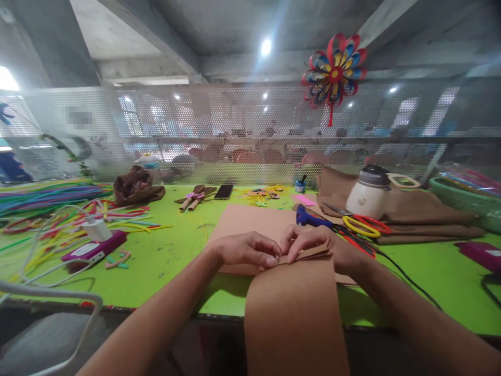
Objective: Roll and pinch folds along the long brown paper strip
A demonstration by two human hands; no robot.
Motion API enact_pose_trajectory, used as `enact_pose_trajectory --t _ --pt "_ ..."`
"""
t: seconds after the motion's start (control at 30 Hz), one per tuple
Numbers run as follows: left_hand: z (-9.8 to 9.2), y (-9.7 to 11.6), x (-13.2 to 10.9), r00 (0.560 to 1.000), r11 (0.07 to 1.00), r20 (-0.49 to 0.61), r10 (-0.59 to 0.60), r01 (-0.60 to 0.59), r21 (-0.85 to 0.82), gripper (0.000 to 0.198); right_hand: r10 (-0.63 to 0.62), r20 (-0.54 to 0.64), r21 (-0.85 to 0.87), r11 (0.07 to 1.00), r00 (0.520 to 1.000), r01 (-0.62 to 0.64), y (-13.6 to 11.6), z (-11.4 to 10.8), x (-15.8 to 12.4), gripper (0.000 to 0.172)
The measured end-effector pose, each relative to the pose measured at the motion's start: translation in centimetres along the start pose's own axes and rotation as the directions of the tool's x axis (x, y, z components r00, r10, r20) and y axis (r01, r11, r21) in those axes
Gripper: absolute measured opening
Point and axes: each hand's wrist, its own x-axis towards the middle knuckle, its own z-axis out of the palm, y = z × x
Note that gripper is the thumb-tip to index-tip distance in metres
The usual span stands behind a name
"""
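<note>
Brown paper [295, 308] hangs over the near edge of my green table [172, 256]; my left hand [245, 249] and right hand [313, 244] pinch its folded top edge, scissors [362, 224] just beyond.

Our two bare forearms reach forward from the lower corners and converge toward the middle. Our left hand [250, 249] lies palm down, knuckles up, its fingers curled inward and the thumb tip pressed to them in a closed pinch. Our right hand [319, 244] mirrors it, palm down, fingers bent and pinched together. The fingertips of our two hands meet, touching. Both wrists sit low and nearly straight.
</note>
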Motion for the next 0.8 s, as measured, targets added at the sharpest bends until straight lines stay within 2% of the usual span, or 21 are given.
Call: enact_pose_trajectory --t 0.13,0.23,0.3,0.4,0.47,0.53,0.6,0.67,0.8 --pt "-0.5 -0.2 0.0 0.995 0.999 -0.099 0.033 -0.031 0.022 0.030 0.064 -0.071 0.107 0.993 0.995 -0.056 0.8 0.0 -0.2 0.017" --pt "-1.1 -0.6 0.2 0.964 0.996 -0.257 0.069 -0.050 0.079 0.031 0.177 -0.164 0.059 0.984 0.970 -0.170 1.2 -0.3 -0.2 0.022" --pt "-1.4 -1.0 0.3 0.934 0.994 -0.349 0.075 -0.043 0.100 0.031 0.267 -0.164 0.018 0.963 0.950 -0.268 1.3 -0.5 -0.1 0.026" --pt "-1.6 -1.4 0.5 0.908 0.994 -0.411 0.082 -0.047 0.097 0.035 0.373 -0.093 -0.091 0.920 0.923 -0.381 1.2 -0.4 0.3 0.029" --pt "-1.5 -1.5 0.7 0.891 0.994 -0.444 0.095 -0.060 0.093 0.041 0.371 -0.091 -0.230 0.895 0.924 -0.382 1.4 -0.2 0.7 0.028" --pt "-1.2 -1.4 0.8 0.876 0.992 -0.472 0.102 -0.055 0.112 0.045 0.335 -0.136 -0.385 0.849 0.932 -0.361 1.8 0.0 1.0 0.026" --pt "-0.9 -1.4 0.9 0.871 0.985 -0.479 0.106 -0.026 0.172 0.041 0.311 -0.184 -0.490 0.794 0.933 -0.361 2.5 0.2 1.2 0.024" --pt "-0.6 -1.5 1.1 0.883 0.964 -0.460 0.094 0.034 0.262 0.032 0.318 -0.218 -0.522 0.761 0.923 -0.386 3.1 0.4 1.2 0.024" --pt "-0.5 -2.2 1.4 0.877 0.917 -0.477 0.052 0.147 0.371 0.020 0.337 -0.223 -0.489 0.773 0.915 -0.404 3.7 0.3 1.1 0.025"
